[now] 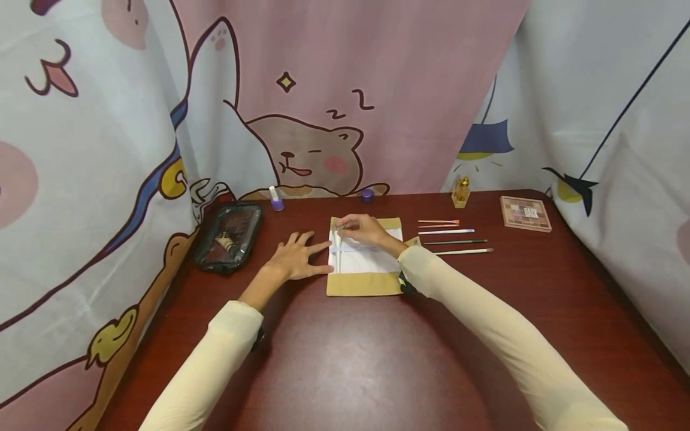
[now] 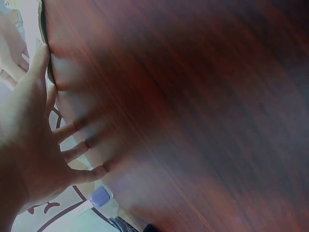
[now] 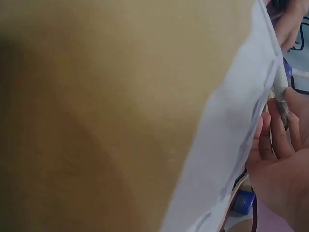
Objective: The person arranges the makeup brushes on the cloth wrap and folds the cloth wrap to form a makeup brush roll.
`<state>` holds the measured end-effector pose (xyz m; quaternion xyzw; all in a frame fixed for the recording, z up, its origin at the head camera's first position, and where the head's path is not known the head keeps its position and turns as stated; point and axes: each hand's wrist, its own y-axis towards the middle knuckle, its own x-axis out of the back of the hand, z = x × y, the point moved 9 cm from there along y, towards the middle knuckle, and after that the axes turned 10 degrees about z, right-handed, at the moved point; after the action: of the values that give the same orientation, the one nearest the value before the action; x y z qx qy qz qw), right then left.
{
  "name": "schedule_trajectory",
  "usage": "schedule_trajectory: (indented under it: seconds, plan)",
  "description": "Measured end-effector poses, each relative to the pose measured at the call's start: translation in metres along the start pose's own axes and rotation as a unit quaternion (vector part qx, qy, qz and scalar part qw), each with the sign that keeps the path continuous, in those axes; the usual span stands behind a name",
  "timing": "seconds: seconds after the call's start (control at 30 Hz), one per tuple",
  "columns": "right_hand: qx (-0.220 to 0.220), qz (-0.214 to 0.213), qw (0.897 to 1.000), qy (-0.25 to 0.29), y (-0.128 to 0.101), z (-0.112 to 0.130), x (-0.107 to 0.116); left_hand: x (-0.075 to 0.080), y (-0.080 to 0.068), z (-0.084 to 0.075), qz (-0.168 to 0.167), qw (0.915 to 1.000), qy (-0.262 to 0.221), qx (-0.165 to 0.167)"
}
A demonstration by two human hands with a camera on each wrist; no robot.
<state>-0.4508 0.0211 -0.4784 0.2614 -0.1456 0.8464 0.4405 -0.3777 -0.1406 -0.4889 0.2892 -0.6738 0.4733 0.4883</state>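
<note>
A tan fabric brush roll (image 1: 365,285) lies unfolded on the table, with a white lining and a pale band across it. My right hand (image 1: 368,230) pinches a white-handled makeup brush (image 1: 338,258) near its bristle end, over the roll's left side. In the right wrist view, the brush (image 3: 280,82) shows between thumb and fingers. Whether its handle passes under the band is too small to tell. My left hand (image 1: 293,258) is spread flat, thumb and index finger touching the roll's left edge. The left wrist view shows that hand (image 2: 29,130) with fingertips on the table.
Several brushes (image 1: 455,242) lie right of the roll. A clear black-edged pouch (image 1: 229,236) is at left. Along the back stand a purple nail polish bottle (image 1: 277,202), a small purple jar (image 1: 367,194) and a perfume bottle (image 1: 460,193); an eyeshadow palette (image 1: 525,214) lies far right.
</note>
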Motion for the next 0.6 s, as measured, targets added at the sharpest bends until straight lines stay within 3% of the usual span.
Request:
schedule_trajectory:
  seconds: [0.3, 0.6]
  plan:
    - [0.042, 0.006, 0.999, -0.011, -0.011, 0.004, -0.006, 0.001, -0.001, -0.001, 0.002, 1.0000, -0.003, 0.001]
    - [0.066, 0.033, 0.995, -0.061, -0.020, 0.009, -0.016, 0.002, -0.003, -0.002, 0.006, 1.0000, -0.005, 0.000]
